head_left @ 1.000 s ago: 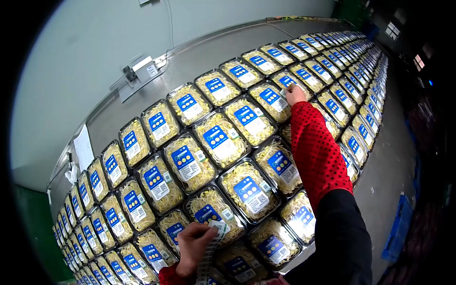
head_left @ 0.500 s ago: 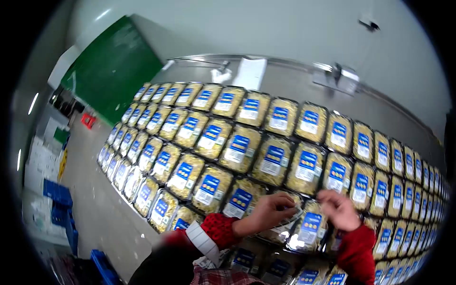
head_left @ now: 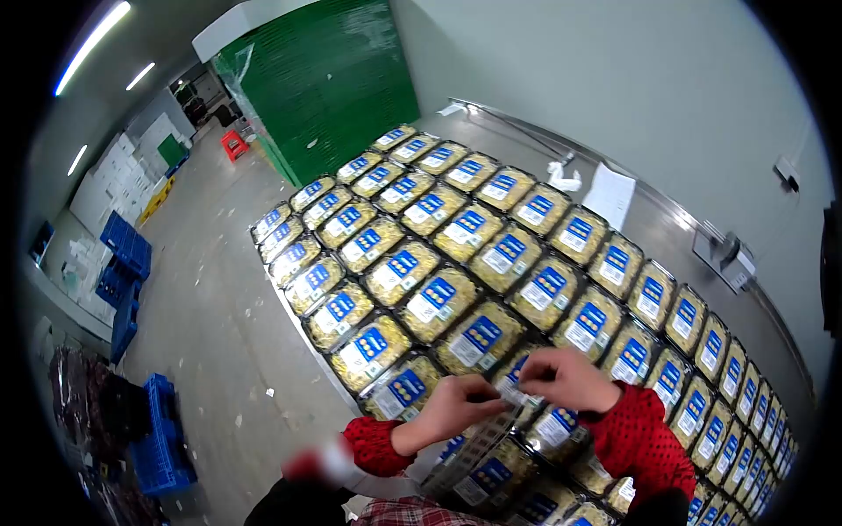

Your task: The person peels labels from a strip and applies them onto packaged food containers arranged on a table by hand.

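Observation:
My left hand (head_left: 456, 409) is closed in a pinch on a pale strip of labels (head_left: 474, 458). The strip hangs down and to the left over the packs below. Close beside it, my right hand (head_left: 568, 379) has its thumb and fingers pressed together near the strip's upper end; what they hold, if anything, is too small to make out. Under both hands lie black trays of pale shredded food (head_left: 478, 337), film-wrapped, each with a blue and white label. My right hand partly covers one tray (head_left: 513, 373).
Rows of similar trays cover the metal table (head_left: 688, 263). At its back lie a paper sheet (head_left: 609, 195), a crumpled white piece (head_left: 564, 177) and a metal device (head_left: 730, 260). A green stack (head_left: 324, 88) stands beyond; blue pallets (head_left: 160, 438) and a red stool (head_left: 233, 145) are on the floor.
The view has turned left, so the table and trays sit further right and more floor shows. My hands have come closer together, and the label strip now shows clearly below the left one.

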Demonstrator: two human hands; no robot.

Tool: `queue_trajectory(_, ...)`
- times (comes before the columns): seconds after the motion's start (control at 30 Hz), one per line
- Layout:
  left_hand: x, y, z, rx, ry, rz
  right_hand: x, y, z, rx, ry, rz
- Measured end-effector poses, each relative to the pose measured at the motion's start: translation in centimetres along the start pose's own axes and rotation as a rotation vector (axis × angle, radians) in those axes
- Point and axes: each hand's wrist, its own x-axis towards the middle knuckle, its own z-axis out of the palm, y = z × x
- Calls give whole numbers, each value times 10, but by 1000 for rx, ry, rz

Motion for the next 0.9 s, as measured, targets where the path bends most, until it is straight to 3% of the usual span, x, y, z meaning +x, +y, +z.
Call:
queue_trajectory(0.1,-12,-12,-79,-100,34,-26,85,-4,-7,-50,137,-35)
queue_trajectory(0.17,-9,-15,-156,-56,227,100,137,-15,-16,37,252,69)
queue_trajectory(0.23,-2,-11,-242,-294,387,142,185,-4,-16,292,333,147)
queue_trajectory(0.3,11,-12,-332,-313,566,232,229,-4,-4,331,407,235)
queue_trajectory(0.37,22,1,-429,-23,835,263,283,24,3,354,365,280)
queue_trajectory(0.5,34,70,-552,70,945,628,392,28,31,421,415,315)
queue_trajectory(0.53,42,76,-563,172,938,655,415,12,37,402,401,307)
queue_trajectory(0.57,55,62,-573,202,798,673,436,-2,41,374,387,299)
queue_trajectory(0.63,84,25,-564,279,563,379,480,-15,40,295,326,256)
queue_trajectory(0.67,105,-11,-562,204,388,510,502,-21,39,235,319,226)
queue_trajectory(0.7,123,-39,-557,404,391,627,523,-22,37,176,314,198)
queue_trajectory(0.77,137,-69,-539,48,289,451,563,-17,32,67,319,60)
queue_trajectory(0.9,165,-109,-528,16,139,272,632,-15,34,94,391,179)
